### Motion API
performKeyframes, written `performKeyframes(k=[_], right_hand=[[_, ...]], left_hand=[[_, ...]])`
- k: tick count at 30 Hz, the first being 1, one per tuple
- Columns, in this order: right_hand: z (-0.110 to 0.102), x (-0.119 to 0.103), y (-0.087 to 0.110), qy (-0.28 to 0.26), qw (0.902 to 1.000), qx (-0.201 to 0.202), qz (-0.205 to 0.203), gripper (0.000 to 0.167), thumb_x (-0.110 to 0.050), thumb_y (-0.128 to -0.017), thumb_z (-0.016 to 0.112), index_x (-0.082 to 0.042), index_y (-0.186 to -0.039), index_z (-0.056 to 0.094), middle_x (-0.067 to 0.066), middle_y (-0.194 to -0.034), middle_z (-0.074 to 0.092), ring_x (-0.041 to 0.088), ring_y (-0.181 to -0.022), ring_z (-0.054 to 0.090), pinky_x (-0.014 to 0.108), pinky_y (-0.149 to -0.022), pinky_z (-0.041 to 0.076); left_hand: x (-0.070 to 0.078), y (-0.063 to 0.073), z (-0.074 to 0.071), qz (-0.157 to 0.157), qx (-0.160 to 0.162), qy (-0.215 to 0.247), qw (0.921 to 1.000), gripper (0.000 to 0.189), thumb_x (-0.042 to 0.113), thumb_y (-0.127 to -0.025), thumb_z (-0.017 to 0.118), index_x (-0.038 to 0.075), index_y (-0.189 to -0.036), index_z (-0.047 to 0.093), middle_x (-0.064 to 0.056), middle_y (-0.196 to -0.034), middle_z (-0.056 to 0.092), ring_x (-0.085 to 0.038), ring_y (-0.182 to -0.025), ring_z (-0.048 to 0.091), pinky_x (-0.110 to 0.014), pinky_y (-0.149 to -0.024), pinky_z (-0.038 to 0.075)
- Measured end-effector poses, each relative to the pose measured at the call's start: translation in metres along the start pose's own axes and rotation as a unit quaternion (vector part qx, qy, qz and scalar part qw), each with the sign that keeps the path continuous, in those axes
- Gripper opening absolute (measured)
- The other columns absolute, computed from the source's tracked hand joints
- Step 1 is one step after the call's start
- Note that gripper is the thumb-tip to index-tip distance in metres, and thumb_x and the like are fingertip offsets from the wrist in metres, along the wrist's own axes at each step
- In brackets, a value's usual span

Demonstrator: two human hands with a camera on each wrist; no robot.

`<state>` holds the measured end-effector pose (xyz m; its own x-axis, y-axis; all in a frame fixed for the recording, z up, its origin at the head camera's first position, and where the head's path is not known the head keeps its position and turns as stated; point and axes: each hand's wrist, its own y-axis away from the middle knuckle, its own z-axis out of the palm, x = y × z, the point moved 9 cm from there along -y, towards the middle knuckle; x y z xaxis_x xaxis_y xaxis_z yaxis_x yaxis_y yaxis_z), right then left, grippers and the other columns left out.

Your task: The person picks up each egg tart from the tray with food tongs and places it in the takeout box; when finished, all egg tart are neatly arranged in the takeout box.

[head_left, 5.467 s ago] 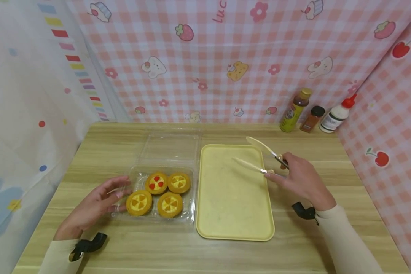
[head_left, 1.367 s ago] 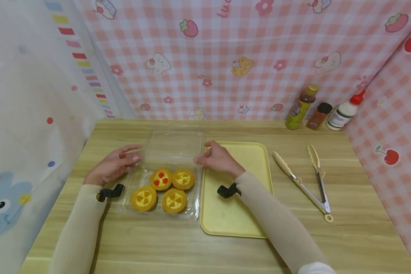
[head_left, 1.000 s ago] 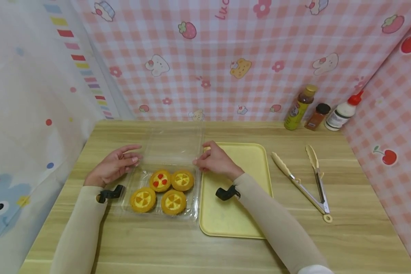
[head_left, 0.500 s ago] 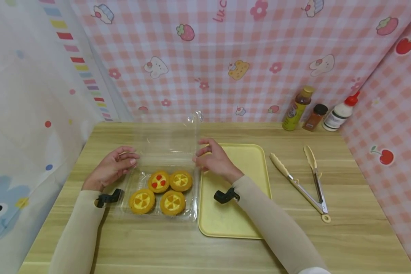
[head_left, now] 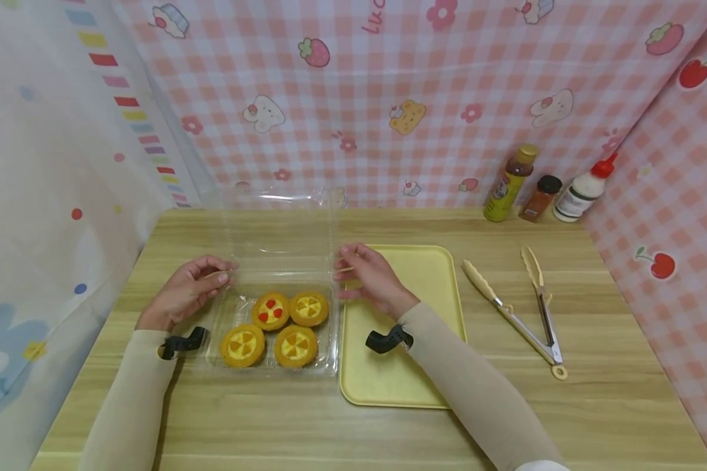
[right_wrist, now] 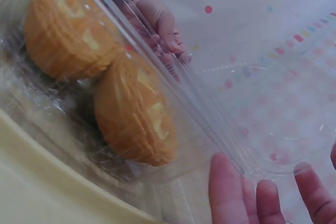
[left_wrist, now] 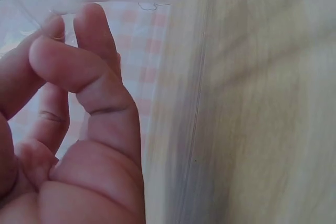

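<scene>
A clear plastic clamshell box (head_left: 324, 366) holds several tarts (head_left: 295, 346), one topped with red pieces and the others with orange wedges. Its transparent lid (head_left: 277, 226) stands tilted up at the back. My left hand (head_left: 185, 288) pinches the plastic at the left end of the hinge; in the left wrist view, thumb and finger meet at its edge. At the hinge's right end is my right hand (head_left: 374, 278), with fairly straight fingers (right_wrist: 226, 192) against the plastic in the right wrist view. The tarts lie below and between both hands.
Right of the box lies a yellow tray (head_left: 400, 386), partly under my right forearm. Spread tongs (head_left: 544, 320) rest farther right. A sauce bottle (head_left: 507, 186), a spice jar (head_left: 540, 198) and a red-capped white bottle (head_left: 583, 190) stand at the back right.
The tongs went from my right hand to the table, and both hands moved to the hinge. The lid has swung up from lying back. My right fingers have straightened.
</scene>
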<state>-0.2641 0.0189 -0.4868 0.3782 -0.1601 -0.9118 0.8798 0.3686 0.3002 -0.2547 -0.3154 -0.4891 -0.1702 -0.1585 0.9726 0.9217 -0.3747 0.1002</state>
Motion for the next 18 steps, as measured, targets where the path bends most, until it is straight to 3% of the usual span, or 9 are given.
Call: performKeyframes(k=[6,10,14,18], right_hand=[[-0.0004,0.0013,0.0028,-0.012,0.9997,0.019,0.006,0.039,-0.044,-0.110,0.055,-0.008,-0.120,0.063,0.012,-0.127,0.063,0.019,-0.104,0.068,0.040,-0.081,0.068],[0.0002,0.0004,0.0040,-0.012,0.9997,0.020,0.002,0.041,-0.044,-0.110,0.056,-0.005,-0.117,0.064,0.017,-0.135,0.062,0.020,-0.107,0.069,0.039,-0.084,0.068],[0.0002,-0.0010,0.0050,-0.018,0.9996,0.020,-0.008,0.037,-0.039,-0.109,0.060,-0.002,-0.115,0.065,0.014,-0.127,0.064,0.020,-0.108,0.069,0.039,-0.087,0.067],[0.0017,-0.0035,0.0069,-0.027,0.9993,0.017,-0.019,0.023,-0.028,-0.109,0.062,-0.005,-0.108,0.066,0.006,-0.115,0.065,0.019,-0.105,0.069,0.037,-0.086,0.067]], left_hand=[[-0.0004,0.0028,0.0000,0.016,-0.023,0.002,0.9996,0.027,-0.005,-0.108,0.051,0.010,-0.118,0.072,0.002,-0.137,0.069,-0.008,-0.107,0.075,-0.015,-0.081,0.061],[0.0016,0.0047,0.0015,0.021,-0.037,0.032,0.9986,0.029,-0.002,-0.111,0.047,0.004,-0.126,0.070,0.000,-0.141,0.068,-0.010,-0.111,0.074,-0.015,-0.083,0.061],[0.0052,0.0057,0.0039,0.017,-0.048,0.069,0.9963,0.036,0.014,-0.115,0.039,0.000,-0.131,0.068,-0.002,-0.143,0.069,-0.012,-0.117,0.074,-0.017,-0.085,0.061],[0.0079,0.0062,0.0061,0.019,-0.070,0.084,0.9938,0.045,0.022,-0.117,0.032,0.001,-0.130,0.069,-0.003,-0.143,0.069,-0.015,-0.122,0.072,-0.019,-0.090,0.061]])
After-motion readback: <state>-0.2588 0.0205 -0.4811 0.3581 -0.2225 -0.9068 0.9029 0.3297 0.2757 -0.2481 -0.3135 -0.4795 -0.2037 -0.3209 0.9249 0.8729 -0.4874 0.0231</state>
